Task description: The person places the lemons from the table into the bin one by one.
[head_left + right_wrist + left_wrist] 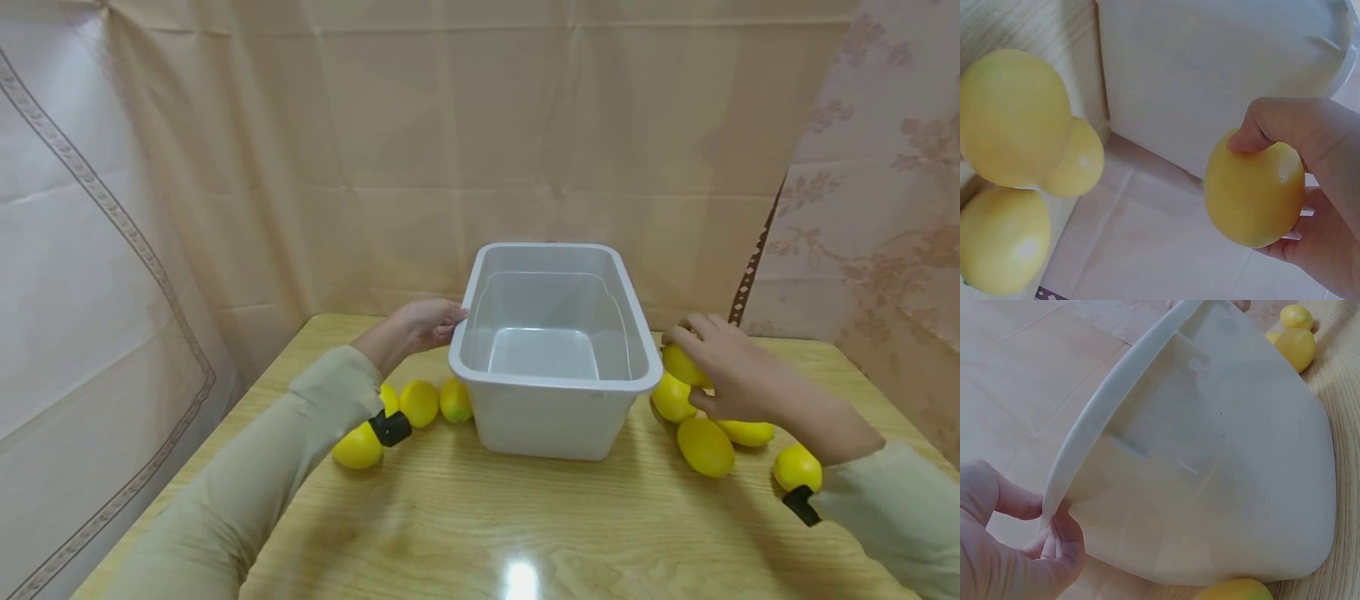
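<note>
A pale grey plastic bin (555, 421) stands in the middle of the table, its inside bare in the head view. My left hand (423, 325) pinches the bin's left rim; in the left wrist view the thumb is on one side of the rim and curled fingers on the other. To the right of the bin, my right hand (738, 371) grips a lemon (1255, 187) between thumb and fingers, raised beside the bin's outer wall. Below that hand lie several more lemons (706, 447), partly hidden by it.
Left of the bin several lemons (419, 404) rest on the wooden table (450, 517), some partly behind the left sleeve. One lemon (797, 467) sits near the right cuff. A beige curtain (525, 125) hangs behind the table, and patterned cloth (885, 167) hangs at the right.
</note>
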`<control>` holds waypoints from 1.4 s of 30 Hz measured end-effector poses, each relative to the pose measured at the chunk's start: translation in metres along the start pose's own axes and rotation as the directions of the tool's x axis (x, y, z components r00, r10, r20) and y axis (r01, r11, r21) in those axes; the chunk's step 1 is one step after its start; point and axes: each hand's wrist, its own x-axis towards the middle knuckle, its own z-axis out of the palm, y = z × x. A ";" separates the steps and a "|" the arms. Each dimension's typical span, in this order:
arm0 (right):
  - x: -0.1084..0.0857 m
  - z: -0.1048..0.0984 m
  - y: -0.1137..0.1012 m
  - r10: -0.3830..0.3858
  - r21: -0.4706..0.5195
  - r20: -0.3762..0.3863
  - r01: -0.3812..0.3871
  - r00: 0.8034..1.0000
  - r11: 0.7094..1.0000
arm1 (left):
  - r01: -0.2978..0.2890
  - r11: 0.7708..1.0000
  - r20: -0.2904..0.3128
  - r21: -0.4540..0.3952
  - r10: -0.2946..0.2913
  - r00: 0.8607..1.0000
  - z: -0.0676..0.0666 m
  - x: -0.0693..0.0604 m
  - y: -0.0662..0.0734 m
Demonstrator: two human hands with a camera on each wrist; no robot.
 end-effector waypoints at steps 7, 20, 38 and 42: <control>0.007 -0.008 0.002 -0.001 -0.024 0.009 0.001 1.000 1.000 | 0.014 0.999 -0.007 -0.043 -0.014 1.000 -0.003 -0.001 -0.001; 0.025 -0.031 0.005 0.046 0.013 0.121 -0.048 0.992 0.999 | 0.014 0.999 0.011 -0.047 -0.013 1.000 -0.004 -0.008 0.000; 0.060 -0.053 0.004 0.030 0.060 0.195 -0.042 0.980 0.997 | 0.013 1.000 0.038 -0.019 -0.012 0.999 -0.003 -0.007 0.001; 0.067 -0.057 0.005 0.075 0.046 0.240 -0.088 0.968 0.995 | 0.001 1.000 0.049 -0.019 0.000 0.999 -0.004 -0.006 0.002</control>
